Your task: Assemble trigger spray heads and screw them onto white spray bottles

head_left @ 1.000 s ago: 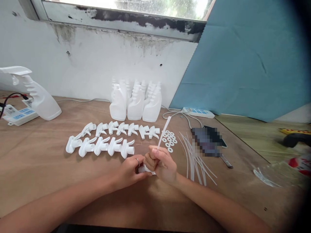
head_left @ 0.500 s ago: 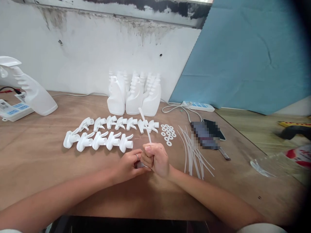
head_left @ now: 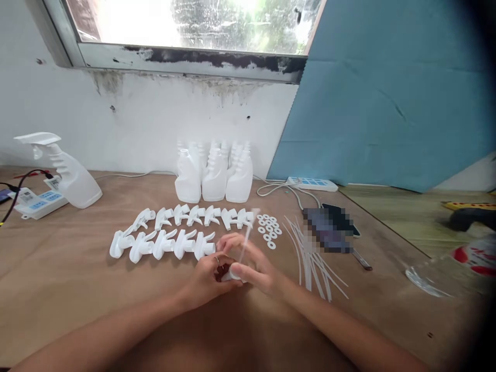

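Note:
My left hand (head_left: 207, 276) is closed around a white trigger sprayer head (head_left: 229, 275), mostly hidden by the fingers. A thin, translucent dip tube (head_left: 245, 244) rises from it, blurred and leaning a little right. My right hand (head_left: 258, 266) is loosely curved around the tube, with thumb and fingers apart. Its thumb lies close to the sprayer head; whether it touches cannot be made out. Beyond the hands lie two rows of white trigger sprayer heads (head_left: 165, 244). Several white ring washers (head_left: 272, 245) and a spread of loose dip tubes (head_left: 308, 263) lie to the right.
White bottles (head_left: 188, 181) stand in a group by the wall. An assembled spray bottle (head_left: 77, 181) stands left beside a power strip (head_left: 42, 202). At right are another power strip (head_left: 313, 184), a pixelated dark object (head_left: 327, 230), a cutter (head_left: 362, 260) and a clear bottle (head_left: 430, 279).
My right hand has opened from a fist around the dip tube. The tube now leans right instead of left. The camera view has tilted up, showing more of the window.

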Available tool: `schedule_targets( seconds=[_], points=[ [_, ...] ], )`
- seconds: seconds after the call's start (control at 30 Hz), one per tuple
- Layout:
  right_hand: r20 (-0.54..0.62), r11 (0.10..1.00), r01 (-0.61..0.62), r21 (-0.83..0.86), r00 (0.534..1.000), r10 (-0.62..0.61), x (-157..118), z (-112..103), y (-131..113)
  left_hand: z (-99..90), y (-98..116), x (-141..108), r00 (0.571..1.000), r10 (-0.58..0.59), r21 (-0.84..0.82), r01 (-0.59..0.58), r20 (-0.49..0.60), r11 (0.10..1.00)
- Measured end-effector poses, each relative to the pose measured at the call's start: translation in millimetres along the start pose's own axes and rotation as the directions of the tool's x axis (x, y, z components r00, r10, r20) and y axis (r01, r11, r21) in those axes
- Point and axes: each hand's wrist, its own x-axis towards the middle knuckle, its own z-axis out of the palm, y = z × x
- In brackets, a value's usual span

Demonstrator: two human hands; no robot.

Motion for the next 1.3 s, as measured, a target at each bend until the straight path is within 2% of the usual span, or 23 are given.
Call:
schedule_targets(
  seconds=[0.07, 0.13, 0.27, 0.33, 0.43, 0.5, 0.57, 0.6, 0.67, 0.7, 0.73, 0.77, 0.8, 0.83, 0.9, 0.97, 1.03, 1.13, 1.23, 1.3],
  points=[
    [0.052, 0.967, 0.024, -0.254, 0.999, -0.011, -5, -16, -6, -3.1, 5, -2, 1.000, -0.014, -0.039, 0.014, 0.004, 0.999],
    [0.046, 0.939, -0.052, -0.339, 0.996, 0.072, -12, -29, -6, -5.8, 9, -4, 1.000, 0.001, -0.085, -0.001, 0.003, 0.996],
    [-0.011, 0.940, -0.293, -0.173, 0.955, 0.296, -26, -35, 6, -7.3, 14, -6, 0.998, 0.053, -0.194, -0.060, -0.041, 0.979],
    [-0.045, 0.929, -0.368, -0.049, 0.930, 0.366, -28, -32, 12, -7.7, 17, -4, 0.994, 0.088, -0.196, -0.098, -0.060, 0.976],
    [-0.134, 0.920, -0.366, 0.138, 0.914, 0.383, -29, -30, 17, -15.4, 23, 7, 0.979, 0.196, -0.099, -0.202, -0.065, 0.974],
    [-0.248, 0.922, -0.340, 0.186, 0.892, 0.379, -28, -35, 20, -30.0, 29, 22, 0.953, 0.288, 0.004, -0.288, -0.092, 0.957],
    [-0.391, 0.934, -0.309, 0.180, 0.849, 0.356, -27, -44, 23, -54.0, 31, 45, 0.917, 0.357, 0.155, -0.333, -0.177, 0.930],
    [-0.450, 0.940, -0.295, 0.172, 0.825, 0.341, -27, -50, 25, -69.0, 31, 59, 0.884, 0.392, 0.256, -0.330, -0.255, 0.909],
    [-0.528, 0.942, -0.274, 0.194, 0.780, 0.335, -25, -61, 28, -101.7, 24, 91, 0.802, 0.403, 0.431, -0.205, -0.440, 0.879],
    [-0.543, 0.934, -0.271, 0.233, 0.760, 0.356, -25, -66, 29, -117.9, 19, 107, 0.743, 0.385, 0.462, -0.115, -0.548, 0.879],
    [-0.547, 0.920, -0.266, 0.288, 0.742, 0.386, -23, -71, 29, -132.7, 12, 122, 0.669, 0.367, 0.457, -0.045, -0.647, 0.888],
    [-0.540, 0.901, -0.259, 0.348, 0.730, 0.418, -22, -74, 28, -145.4, 4, 136, 0.616, 0.334, 0.438, 0.019, -0.713, 0.899],
    [-0.525, 0.881, -0.249, 0.402, 0.725, 0.445, -21, -76, 27, -155.5, -4, 148, 0.583, 0.300, 0.418, 0.076, -0.755, 0.905],
    [-0.502, 0.863, -0.242, 0.443, 0.731, 0.462, -21, -77, 26, -162.6, -11, 158, 0.577, 0.265, 0.403, 0.123, -0.773, 0.907],
    [-0.459, 0.849, -0.239, 0.472, 0.755, 0.468, -20, -78, 24, -167.9, -24, 171, 0.613, 0.185, 0.381, 0.206, -0.768, 0.902],
    [-0.456, 0.865, -0.251, 0.434, 0.767, 0.452, -21, -78, 23, -164.0, -31, 174, 0.657, 0.130, 0.380, 0.253, -0.742, 0.890],
    [-0.489, 0.902, -0.263, 0.343, 0.770, 0.411, -23, -78, 21, -156.1, -31, 170, 0.677, 0.120, 0.391, 0.263, -0.726, 0.882],
    [-0.506, 0.944, -0.264, 0.200, 0.797, 0.330, -25, -78, 17, -148.0, -24, 158, 0.676, 0.239, 0.504, 0.226, -0.698, 0.834],
    [-0.476, 0.959, -0.257, 0.118, 0.833, 0.282, -26, -78, 12, -150.1, -15, 145, 0.652, 0.466, 0.710, 0.162, -0.598, 0.685],
    [-0.455, 0.964, -0.251, 0.094, 0.850, 0.265, -26, -77, 11, -154.7, -11, 138, 0.639, 0.551, 0.783, 0.135, -0.537, 0.607]
  ],
)
